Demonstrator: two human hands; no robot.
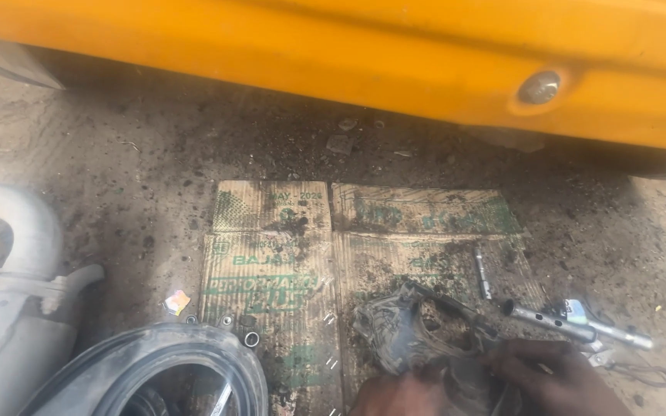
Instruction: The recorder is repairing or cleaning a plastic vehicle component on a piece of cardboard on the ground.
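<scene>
1. The grimy grey cast-metal engine casing (418, 335) sits low on a flattened, oil-stained brown cardboard sheet (287, 254) spread on the dirt ground (117, 162), near the lower edge of the view and beside the yellow painted vehicle body panel (395, 54).
2. Both hands are on its near end. The left hand (398, 394) rests against the lower left side of the casing; its grip is mostly cut off by the frame edge, so how far the fingers are closed cannot be told.
3. The right hand (556, 377) lies curled over the right side of the casing, fingers wrapped onto the metal and apparently holding it.
4. Handling judgement: the casing looks rigid and fairly heavy for its bulk. Its surface carries oil and dirt, so it is likely slippery. Cast walls do not flex; thin flanges may chip if dropped.
5. Recommended hold: two hands on opposite sides, fingers hooked over a thick rim or into an opening, not on smooth oily faces.
6. Nearby items: silver tubular box spanners (549, 320) lie just right of the casing; a slim silver rod tool (482, 273) lies beyond it; small nuts (251, 339) rest on the cardboard; a black rubber-rimmed round housing (171, 370) and a pale grey moulded part (17, 285) lie at left.
</scene>
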